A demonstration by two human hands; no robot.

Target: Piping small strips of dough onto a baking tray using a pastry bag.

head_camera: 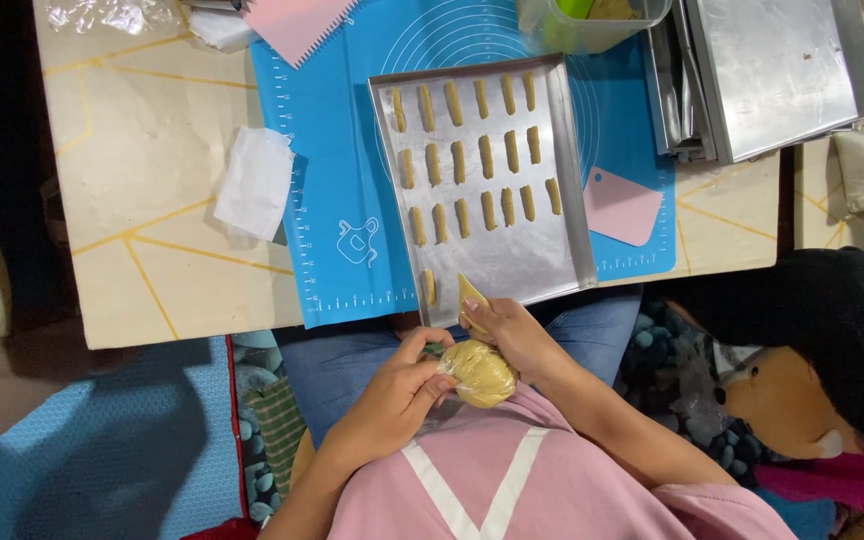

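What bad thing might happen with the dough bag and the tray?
The baking tray sticks out past the table edge near the lap, so a bump might tip it. The piping bag bulges between the left hand and right hand; hard squeezing might burst it.

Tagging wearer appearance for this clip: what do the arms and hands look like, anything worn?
Both hands are bare: left hand, right hand. No gloves, rings or watch visible. Forearms are uncovered; pink short sleeves belong to a pink top with a white V-shaped stripe on the front.
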